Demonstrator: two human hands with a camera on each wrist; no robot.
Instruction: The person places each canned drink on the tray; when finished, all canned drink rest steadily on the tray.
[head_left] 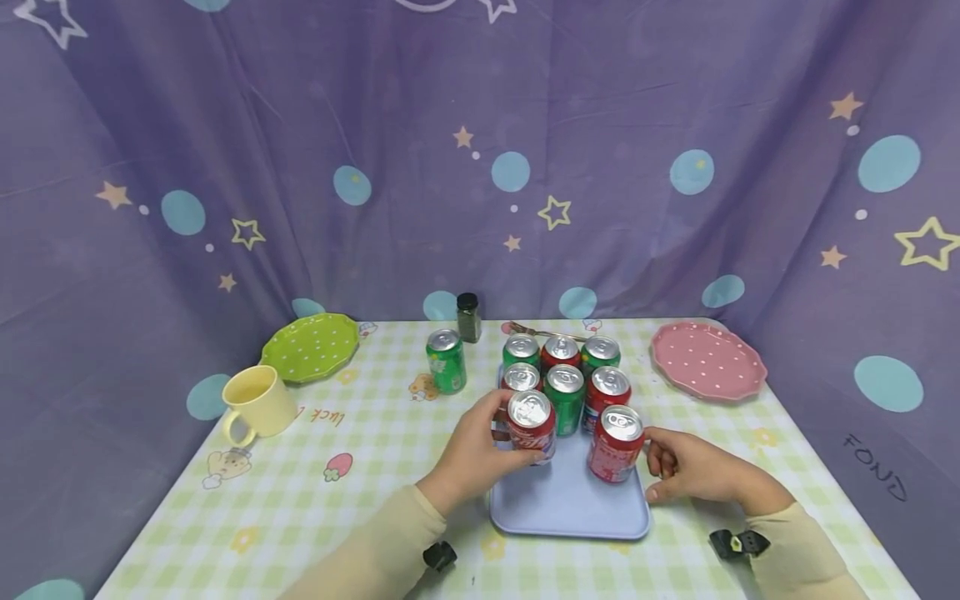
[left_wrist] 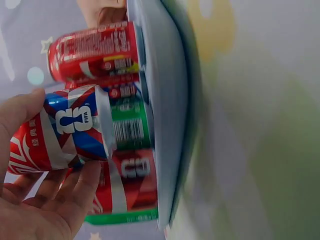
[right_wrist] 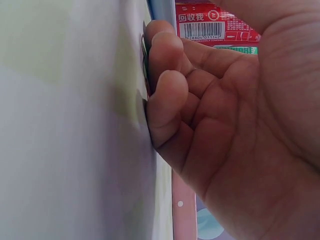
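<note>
My left hand holds a red soda can between thumb and fingers over the left part of the blue tray. In the left wrist view, this can is tilted, its base off the tray, with white and blue markings. Behind it, several red and green soda cans stand upright in rows, among them a green can. Another red can stands at the tray's front right. Beside that can is my right hand, fingers loosely bent with nothing in them; the right wrist view shows its fingertips low by the tablecloth.
Left of the tray stands a green can, with a dark-capped spice jar behind. A fork lies beyond the tray. A yellow mug and green plate are at left, a pink plate at right.
</note>
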